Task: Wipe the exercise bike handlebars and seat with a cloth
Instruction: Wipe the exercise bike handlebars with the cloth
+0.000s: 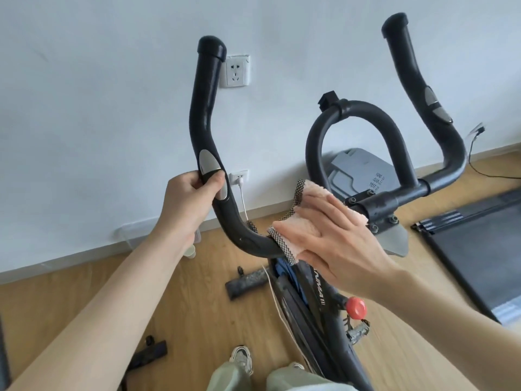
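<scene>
The black handlebars [205, 108] of the exercise bike fill the middle of the view, with a left horn, a centre loop [352, 114] and a right horn [417, 80]. My left hand [189, 198] grips the left horn at its silver sensor pad. My right hand [332, 238] lies flat with fingers together, pressing a pink cloth [318, 201] with a checked edge onto the lower bar between the left horn and the centre clamp. The seat is out of view.
A white wall with two sockets [236, 71] stands behind the bike. A grey device [358, 173] sits on the wooden floor by the wall. A black treadmill mat [479, 244] lies at right. The red knob [355, 308] and the pedal are below the bar.
</scene>
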